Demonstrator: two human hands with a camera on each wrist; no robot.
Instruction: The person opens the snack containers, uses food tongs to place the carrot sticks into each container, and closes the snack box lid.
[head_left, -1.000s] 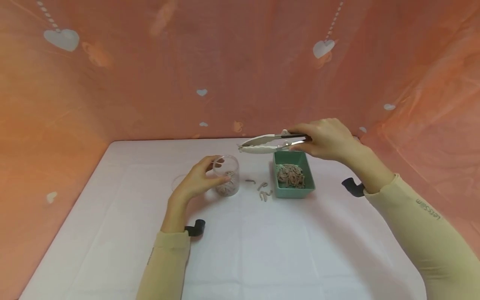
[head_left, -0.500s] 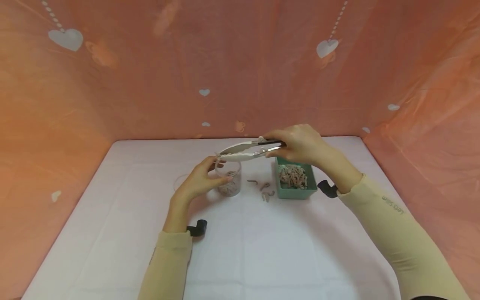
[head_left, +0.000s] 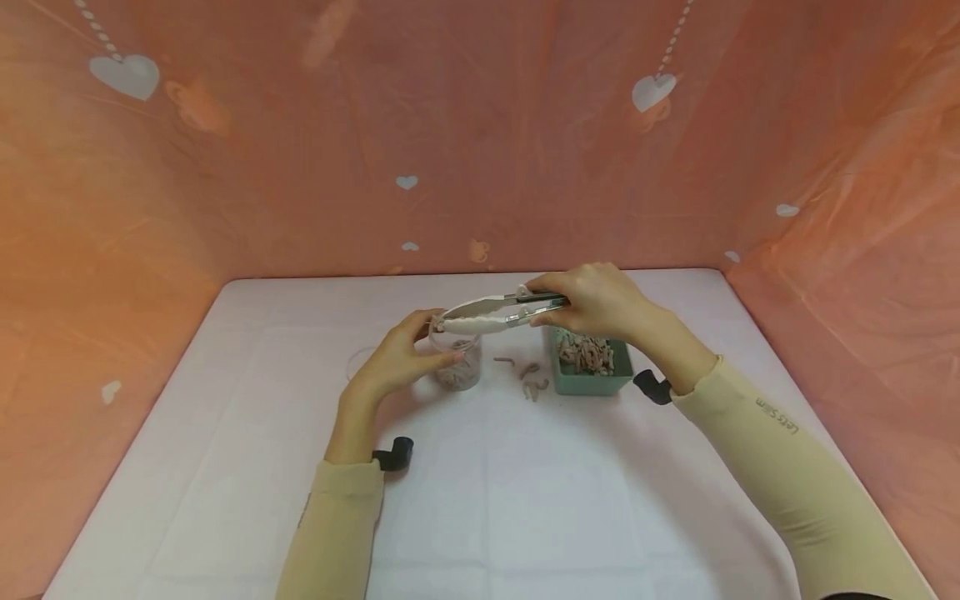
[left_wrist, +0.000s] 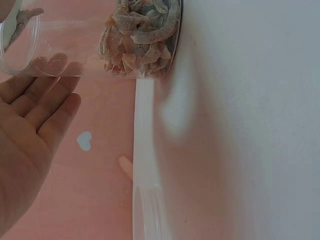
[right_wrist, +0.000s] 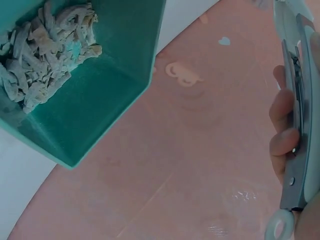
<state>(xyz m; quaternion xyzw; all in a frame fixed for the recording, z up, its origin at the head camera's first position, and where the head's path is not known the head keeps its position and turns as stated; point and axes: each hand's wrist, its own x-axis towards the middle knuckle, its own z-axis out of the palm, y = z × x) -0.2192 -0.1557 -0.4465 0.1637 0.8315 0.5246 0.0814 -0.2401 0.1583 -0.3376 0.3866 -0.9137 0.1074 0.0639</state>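
Note:
A clear plastic jar (head_left: 459, 377) stands upright, part filled with brownish dried strips (left_wrist: 142, 37). My left hand (head_left: 401, 358) holds it round the side, thumb in front and fingers behind. In the left wrist view the fingers lie against its wall. My right hand (head_left: 600, 304) grips white-tipped metal tongs (head_left: 491, 317) by the handles. The tips reach over the jar's mouth with a bit of dried strip between them. A green rectangular tub (head_left: 592, 387) right of the jar contains a pile of similar strips (right_wrist: 45, 55).
Several loose strips (head_left: 532, 388) lie on the white tablecloth (head_left: 555, 483) between jar and tub. A clear round lid (left_wrist: 148, 212) lies left of the jar, partly behind the left hand. A pinkish-orange curtain (head_left: 480, 125) with heart prints encloses the table's back and sides.
My right hand has carried the tongs leftward from above the tub, then lowered the tips to the jar's mouth. The left hand has kept its hold on the jar.

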